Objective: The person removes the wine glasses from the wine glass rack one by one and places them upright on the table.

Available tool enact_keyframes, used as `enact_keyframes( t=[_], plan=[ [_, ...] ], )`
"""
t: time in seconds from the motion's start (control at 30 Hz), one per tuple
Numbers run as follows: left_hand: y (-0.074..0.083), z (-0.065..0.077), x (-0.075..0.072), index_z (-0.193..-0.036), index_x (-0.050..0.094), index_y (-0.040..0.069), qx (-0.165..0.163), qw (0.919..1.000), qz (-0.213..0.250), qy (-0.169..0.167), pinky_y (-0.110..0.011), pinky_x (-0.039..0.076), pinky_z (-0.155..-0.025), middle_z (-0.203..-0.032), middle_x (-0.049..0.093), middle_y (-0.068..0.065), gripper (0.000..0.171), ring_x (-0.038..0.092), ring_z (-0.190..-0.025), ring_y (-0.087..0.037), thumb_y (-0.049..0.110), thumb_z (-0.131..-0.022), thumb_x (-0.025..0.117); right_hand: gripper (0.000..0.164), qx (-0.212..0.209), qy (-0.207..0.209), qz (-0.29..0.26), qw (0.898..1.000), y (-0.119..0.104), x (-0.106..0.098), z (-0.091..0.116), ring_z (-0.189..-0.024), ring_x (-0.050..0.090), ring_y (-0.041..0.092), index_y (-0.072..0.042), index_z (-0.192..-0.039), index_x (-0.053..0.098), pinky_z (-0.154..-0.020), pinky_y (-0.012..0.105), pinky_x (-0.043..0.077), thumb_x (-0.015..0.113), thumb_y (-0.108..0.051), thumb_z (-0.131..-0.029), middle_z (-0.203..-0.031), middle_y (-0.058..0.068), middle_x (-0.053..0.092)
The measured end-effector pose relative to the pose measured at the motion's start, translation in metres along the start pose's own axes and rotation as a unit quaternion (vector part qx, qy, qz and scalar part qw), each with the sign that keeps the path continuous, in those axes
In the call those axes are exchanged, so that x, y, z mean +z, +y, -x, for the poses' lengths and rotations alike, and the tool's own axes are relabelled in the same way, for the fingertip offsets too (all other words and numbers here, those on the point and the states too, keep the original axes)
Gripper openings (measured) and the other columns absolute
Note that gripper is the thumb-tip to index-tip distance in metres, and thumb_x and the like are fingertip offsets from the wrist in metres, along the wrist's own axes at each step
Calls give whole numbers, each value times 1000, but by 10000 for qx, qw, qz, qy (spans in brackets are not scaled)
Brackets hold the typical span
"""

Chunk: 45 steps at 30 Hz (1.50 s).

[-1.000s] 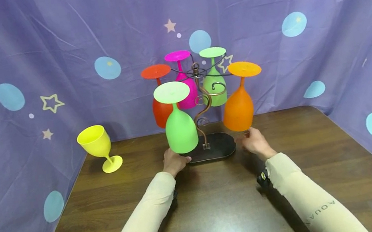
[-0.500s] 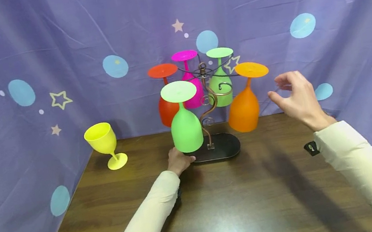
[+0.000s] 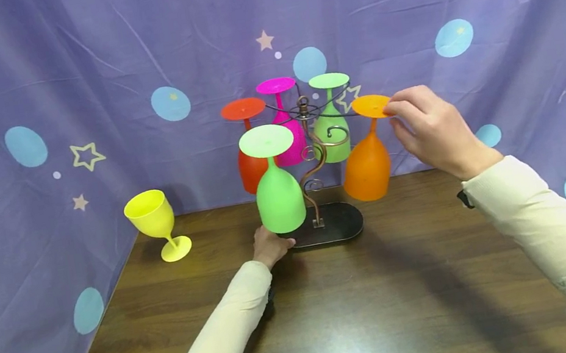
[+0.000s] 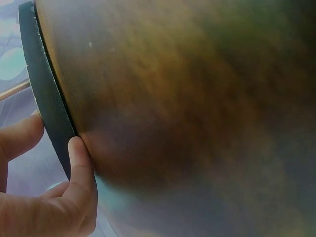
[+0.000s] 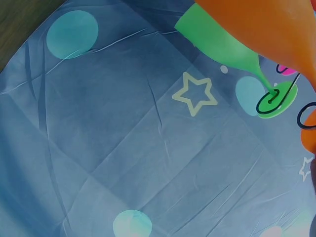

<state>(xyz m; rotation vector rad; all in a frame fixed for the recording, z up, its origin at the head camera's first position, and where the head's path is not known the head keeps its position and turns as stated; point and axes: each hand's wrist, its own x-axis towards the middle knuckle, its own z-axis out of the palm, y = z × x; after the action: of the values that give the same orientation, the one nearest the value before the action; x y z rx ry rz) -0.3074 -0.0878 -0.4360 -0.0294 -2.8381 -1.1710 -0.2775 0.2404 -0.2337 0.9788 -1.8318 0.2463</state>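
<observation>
A metal wine glass rack [image 3: 321, 161] with a scrolled stem and curled arms stands on an oval black base [image 3: 338, 229]. Several goblets hang from it upside down. At its left end my left hand [image 3: 270, 246] grips the base; the left wrist view has thumb and fingers on either side of the black edge [image 4: 47, 94]. My right hand [image 3: 437, 130] pinches the foot of the orange goblet [image 3: 368, 169], which hangs tilted at the rack's right. In the right wrist view the orange goblet [image 5: 266, 29] fills the top right corner, and the right fingers are mostly hidden.
Light green [image 3: 280, 201], red [image 3: 252, 169] and magenta [image 3: 292, 138] goblets hang at the front, left and back of the rack, another green goblet [image 3: 332, 138] at back right. A yellow goblet [image 3: 151, 219] stands upright on the wooden table [image 3: 338, 316] at left. A purple curtain [image 3: 372, 2] hangs behind.
My right hand has left the right side of the base, risen to the right, then come in to the orange goblet's foot. My left hand has stayed on the base.
</observation>
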Motion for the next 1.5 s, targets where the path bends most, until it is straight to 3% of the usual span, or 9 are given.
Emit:
enact_keyframes(
  t=[0.2,0.63,0.87,1.03,1.2,1.4,1.5],
  plan=[
    [1,0,1,-121,60,2,-72,10000,41,-2,-50,42,-98,-122,59,-22,57,51,-118,-41,14,-71,84,12,-103,662,-85,9977,-3,4,-1,-82,56,36,5,-92,65,-74,46,50,56,6,-83,-90,18,62],
    [-1,-1,3,-131,51,0,-332,9986,402,-101,-48,39,-102,-133,51,-23,66,47,-124,-40,13,-74,82,8,20,1443,-250,9892,-18,6,-14,-79,58,38,6,-84,64,-73,46,50,57,9,-82,-86,19,64],
    [-2,-4,4,-125,56,-2,-375,9992,109,-110,-49,40,-101,-128,54,-24,59,49,-122,-40,16,-74,82,8,-53,1237,-292,9919,-22,3,-26,-80,58,37,5,-85,64,-73,46,50,58,9,-83,-87,18,63],
    [-3,-4,4,-128,54,-1,-358,9989,288,-109,-49,39,-102,-130,52,-25,63,47,-123,-40,14,-74,82,8,-103,1084,-297,9936,-22,4,-33,-80,57,35,5,-86,65,-73,44,51,57,8,-83,-86,18,63],
    [-5,-6,5,-127,56,1,-147,9998,137,-69,-49,37,-103,-129,55,-23,60,45,-125,-40,15,-75,82,6,29,715,-204,9972,-17,5,-44,-79,57,34,5,-85,65,-73,44,50,59,7,-84,-84,18,62],
    [-2,-4,4,-129,53,-1,-280,9993,239,-94,-50,37,-104,-131,51,-27,64,44,-125,-43,15,-74,82,5,351,217,-172,9990,-8,3,-59,-75,54,32,3,-83,66,-71,43,49,63,7,-83,-80,15,61],
    [-2,-4,4,-126,55,-2,-196,9997,163,-45,-49,38,-103,-128,54,-26,62,46,-123,-42,14,-73,83,5,503,-199,-119,9985,-4,1,-65,-76,55,32,2,-85,67,-71,44,48,64,6,-84,-82,14,61]
  ],
)
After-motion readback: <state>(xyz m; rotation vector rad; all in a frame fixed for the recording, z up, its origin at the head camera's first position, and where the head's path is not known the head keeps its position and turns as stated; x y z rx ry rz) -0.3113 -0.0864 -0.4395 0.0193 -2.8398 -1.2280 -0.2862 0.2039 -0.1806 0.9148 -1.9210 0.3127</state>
